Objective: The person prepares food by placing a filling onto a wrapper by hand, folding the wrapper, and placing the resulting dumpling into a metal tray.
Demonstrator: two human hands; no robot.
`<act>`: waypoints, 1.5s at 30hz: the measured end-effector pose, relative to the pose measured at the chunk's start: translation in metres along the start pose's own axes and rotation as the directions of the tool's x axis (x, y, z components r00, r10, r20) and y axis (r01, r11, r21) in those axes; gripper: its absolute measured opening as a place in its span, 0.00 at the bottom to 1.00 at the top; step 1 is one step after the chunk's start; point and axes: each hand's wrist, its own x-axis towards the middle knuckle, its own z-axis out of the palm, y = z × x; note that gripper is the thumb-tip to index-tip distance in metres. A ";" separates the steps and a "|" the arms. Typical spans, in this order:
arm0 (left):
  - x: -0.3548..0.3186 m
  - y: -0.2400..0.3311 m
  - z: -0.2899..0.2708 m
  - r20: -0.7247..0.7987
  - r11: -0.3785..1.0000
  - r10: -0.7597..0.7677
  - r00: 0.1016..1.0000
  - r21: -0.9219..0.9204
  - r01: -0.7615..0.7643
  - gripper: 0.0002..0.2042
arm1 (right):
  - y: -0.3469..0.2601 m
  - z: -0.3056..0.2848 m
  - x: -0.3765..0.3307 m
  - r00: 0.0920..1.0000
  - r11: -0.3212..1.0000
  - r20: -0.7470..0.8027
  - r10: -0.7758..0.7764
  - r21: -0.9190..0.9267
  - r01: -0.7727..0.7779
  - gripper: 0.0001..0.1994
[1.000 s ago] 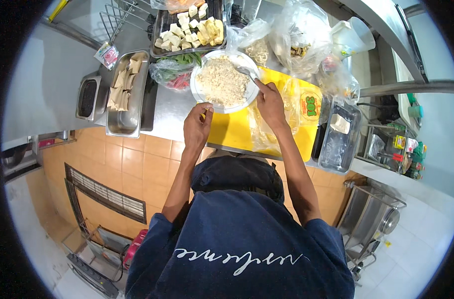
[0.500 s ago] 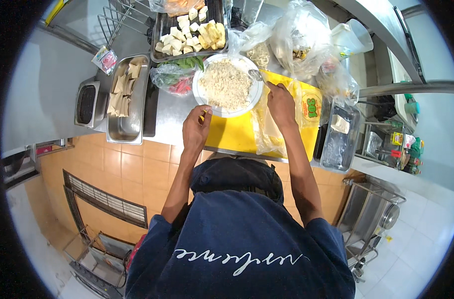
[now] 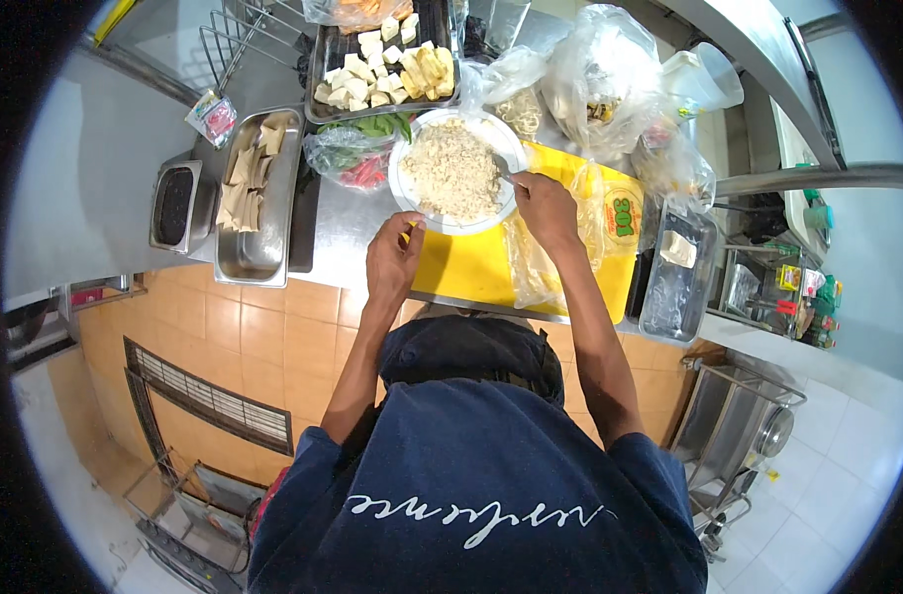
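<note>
Head view: plate point(image 3: 412, 198) (perhaps) nearer left hand point(image 3: 392, 259)

You had bright, even daylight over the steel worktop point(image 3: 125, 168), with soft glare on the clear plastic bags point(image 3: 610, 79) and only faint shadows. The fisheye bent straight edges near the black rim; the centre stayed sharp.

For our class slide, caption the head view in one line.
Left hand steadies a round white plate of rice; right hand works a utensil.
</note>
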 end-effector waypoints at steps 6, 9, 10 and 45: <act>0.001 -0.004 -0.002 -0.002 0.999 0.041 0.999 0.024 -0.041 0.09 | 0.016 0.020 0.032 0.996 0.997 0.087 0.014 -0.072 -0.008 0.12; -0.002 -0.004 -0.004 -0.018 1.000 0.012 1.000 0.025 -0.012 0.08 | 0.010 0.025 0.041 0.996 1.000 0.094 0.006 0.009 -0.007 0.18; -0.004 -0.004 -0.005 -0.026 1.000 -0.008 1.000 0.022 0.008 0.08 | 0.006 0.024 0.044 0.995 1.000 0.097 0.001 0.009 -0.002 0.18; 0.005 -0.010 -0.011 -0.019 1.000 -0.017 1.000 0.005 0.017 0.08 | -0.012 0.009 0.074 0.966 0.994 0.246 0.076 -0.089 -0.056 0.33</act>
